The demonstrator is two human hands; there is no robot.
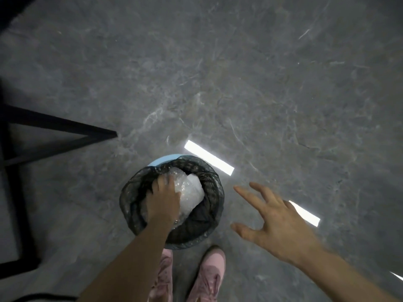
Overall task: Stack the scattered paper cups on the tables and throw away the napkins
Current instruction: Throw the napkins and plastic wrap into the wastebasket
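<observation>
A round light-blue trash bin [160,161] lined with a black bag [214,182] stands on the floor just ahead of my feet. Crumpled white and clear material [193,189] fills its middle; I cannot tell napkins from plastic in it. My left hand [162,196] reaches down into the bin on the left side of that heap, its fingertips hidden below the knuckles. My right hand [275,222] hovers to the right of the bin, fingers spread and empty. No paper cups are in view.
Black metal furniture legs [65,127] stand at the left. My pink shoes [209,273] are just behind the bin. Grey marbled floor [239,73] stretches ahead and to the right, with bright light reflections [209,158] near the bin.
</observation>
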